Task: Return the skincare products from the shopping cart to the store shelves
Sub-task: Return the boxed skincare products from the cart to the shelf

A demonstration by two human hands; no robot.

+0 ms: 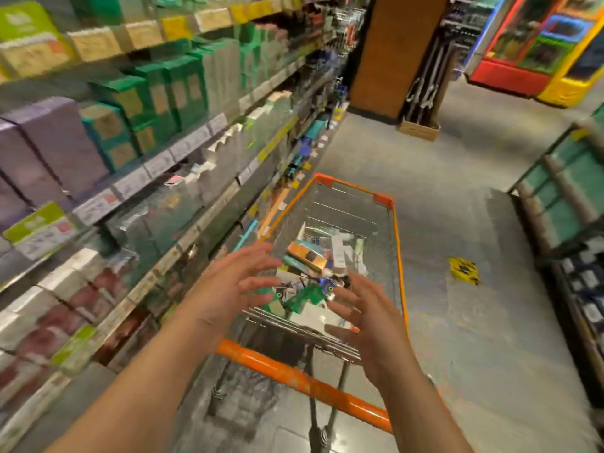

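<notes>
While both my hands hover empty, the tall store shelves [183, 152] packed with green, lilac and white cartons run along my left side, their edges lined with price labels, all smeared by blur. Directly under and ahead of my hands stands the wire shopping cart with orange plastic trim [397, 243], its thick orange push handle [294, 376] crossing below my wrists without touching them. Off to my right, well apart, low grey metal racks [562, 204] hold pale green packs. Far ahead of me a brown pillar [392, 50] rises from the grey floor.

Between my two hands, down in the near end of the cart basket, lies the jumbled pile of boxed skincare products [310, 273]: a long orange-and-brown box on top, green cartons nearer me, white ones beyond. Their labels are too blurred to read.

My left hand [228, 289] has its fingers spread wide and straight, holding nothing, palm turned toward the pile. My right hand [369, 318] mirrors it, fingers splayed and loose, also empty. On the floor to my right sits a small yellow marker [464, 270].
</notes>
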